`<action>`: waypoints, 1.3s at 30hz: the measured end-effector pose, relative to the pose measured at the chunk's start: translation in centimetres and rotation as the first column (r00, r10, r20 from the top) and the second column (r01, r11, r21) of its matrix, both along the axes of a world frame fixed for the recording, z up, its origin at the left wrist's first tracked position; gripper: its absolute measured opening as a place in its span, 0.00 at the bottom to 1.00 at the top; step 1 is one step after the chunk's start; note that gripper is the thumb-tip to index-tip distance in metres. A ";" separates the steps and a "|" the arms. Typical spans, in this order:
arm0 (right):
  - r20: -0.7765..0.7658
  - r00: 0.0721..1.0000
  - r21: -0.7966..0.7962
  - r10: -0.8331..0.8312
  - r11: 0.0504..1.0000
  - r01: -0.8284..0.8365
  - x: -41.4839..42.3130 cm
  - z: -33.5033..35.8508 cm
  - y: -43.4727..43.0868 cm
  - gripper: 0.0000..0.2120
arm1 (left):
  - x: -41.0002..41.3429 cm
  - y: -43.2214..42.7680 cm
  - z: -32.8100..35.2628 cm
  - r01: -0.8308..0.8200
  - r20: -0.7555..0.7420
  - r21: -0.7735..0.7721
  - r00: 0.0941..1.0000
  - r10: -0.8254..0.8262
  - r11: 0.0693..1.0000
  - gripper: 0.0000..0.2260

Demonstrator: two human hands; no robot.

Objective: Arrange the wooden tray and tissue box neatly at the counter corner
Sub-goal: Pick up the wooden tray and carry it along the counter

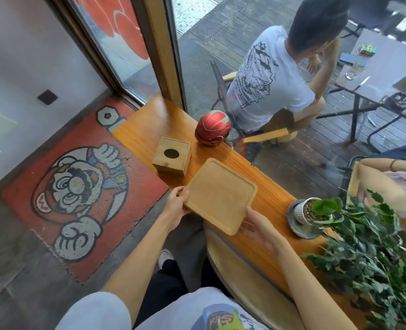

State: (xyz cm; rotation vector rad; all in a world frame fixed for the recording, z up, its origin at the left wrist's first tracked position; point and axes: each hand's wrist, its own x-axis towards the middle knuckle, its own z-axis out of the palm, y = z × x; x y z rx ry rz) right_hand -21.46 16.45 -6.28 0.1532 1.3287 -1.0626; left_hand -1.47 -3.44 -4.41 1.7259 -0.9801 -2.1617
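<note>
A square wooden tray (221,195) with a raised rim is over the orange-brown wooden counter (145,125), overhanging its near edge. My left hand (177,208) grips the tray's left corner. My right hand (259,228) holds its near right corner from below. A cube-shaped wooden tissue box (172,156) with a round hole on top stands on the counter just beyond the tray's left side, apart from it, toward the counter's far corner.
A red helmet-shaped object (212,128) sits by the window behind the tissue box. A small potted plant (308,214) on a grey saucer stands right of the tray, leafy branches beyond. A person sits outside the glass. A painted floor lies left of the counter.
</note>
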 end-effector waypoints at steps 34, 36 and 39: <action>-0.659 0.732 0.108 0.172 0.985 -0.134 32.0 8.3 -34.2 0.39 | 31.8 -24.8 9.7 0.341 0.351 -0.428 0.916 -0.193 0.837 0.23; -0.713 0.691 0.087 0.117 0.993 -0.078 30.7 9.4 -35.5 0.32 | 29.8 -26.7 9.6 0.429 0.369 -0.398 0.884 -0.286 0.811 0.21; -0.751 0.658 0.059 0.050 0.998 -0.008 28.6 9.5 -37.7 0.29 | 26.0 -29.9 10.2 0.432 0.344 -0.388 0.887 -0.307 0.814 0.14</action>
